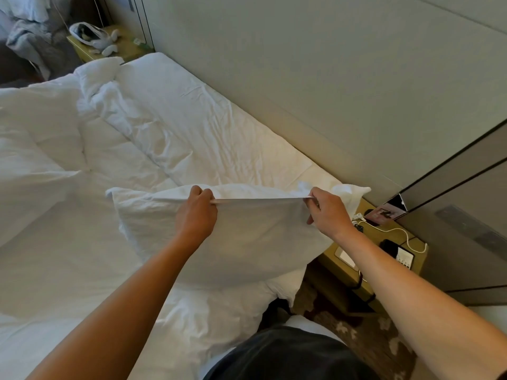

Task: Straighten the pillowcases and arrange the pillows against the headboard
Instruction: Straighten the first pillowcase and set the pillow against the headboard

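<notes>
From the head view, a plump white fabric pillow (247, 237) is held up over the near right corner of the white-sheeted bed (192, 127), just left of the tan bedside table (384, 242). It looks light, soft and floppy, so I'd judge the pillowcase's hem is the sensible place to take it, pulling outward at two points to draw out wrinkles. The left hand (196, 215) has its fingers curled tight round the taut top edge. The right hand (327, 212) pinches that same edge between thumb and forefinger, its other fingers loosely bent. The grey padded headboard (301, 78) runs along the far right, with bare sheet below it.
</notes>
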### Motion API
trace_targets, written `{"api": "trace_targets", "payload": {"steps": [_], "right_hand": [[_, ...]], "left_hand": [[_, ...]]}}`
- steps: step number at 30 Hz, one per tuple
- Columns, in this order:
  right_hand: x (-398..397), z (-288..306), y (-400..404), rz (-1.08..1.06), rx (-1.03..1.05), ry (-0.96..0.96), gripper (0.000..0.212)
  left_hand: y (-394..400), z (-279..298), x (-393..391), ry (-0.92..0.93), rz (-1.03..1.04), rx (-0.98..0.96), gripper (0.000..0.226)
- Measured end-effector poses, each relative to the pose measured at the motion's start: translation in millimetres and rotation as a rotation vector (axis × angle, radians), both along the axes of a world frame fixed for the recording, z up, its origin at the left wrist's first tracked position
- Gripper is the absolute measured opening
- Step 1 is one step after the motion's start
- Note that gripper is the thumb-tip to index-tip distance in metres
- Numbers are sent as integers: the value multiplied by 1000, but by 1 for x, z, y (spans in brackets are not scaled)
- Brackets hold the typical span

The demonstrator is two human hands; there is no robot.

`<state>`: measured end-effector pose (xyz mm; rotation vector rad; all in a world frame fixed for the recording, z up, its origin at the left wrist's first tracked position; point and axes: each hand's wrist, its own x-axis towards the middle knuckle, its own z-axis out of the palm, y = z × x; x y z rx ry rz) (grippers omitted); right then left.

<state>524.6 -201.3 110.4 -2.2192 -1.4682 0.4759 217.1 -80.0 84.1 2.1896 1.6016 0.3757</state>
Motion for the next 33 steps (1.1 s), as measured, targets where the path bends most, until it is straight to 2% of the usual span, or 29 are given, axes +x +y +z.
{"api": "trace_targets", "payload": {"steps": [7,15,18,21,26,33], "right_hand": [[-8,-3,-1,-7,11,-81,25],[-10,-13,-11,-38,33,-64,24],[-10,-16,-16,-40,38,-72,24],[-10,-19,-21,-53,37,-54,24],[-7,-22,-26,-23,69,34,24],[16,-13,-20,77,143,-15,18]], "left_hand": [[-4,-1,-20,-39,-33,-21,6],[4,-17,-33,48,-82,-149,7],[3,-24,-36,46,-72,-197,22],[0,-27,-37,104,-92,-183,25],[-10,-24,-39,7,-49,-108,26],[-22,-5,-26,40,19,-87,32]]}}
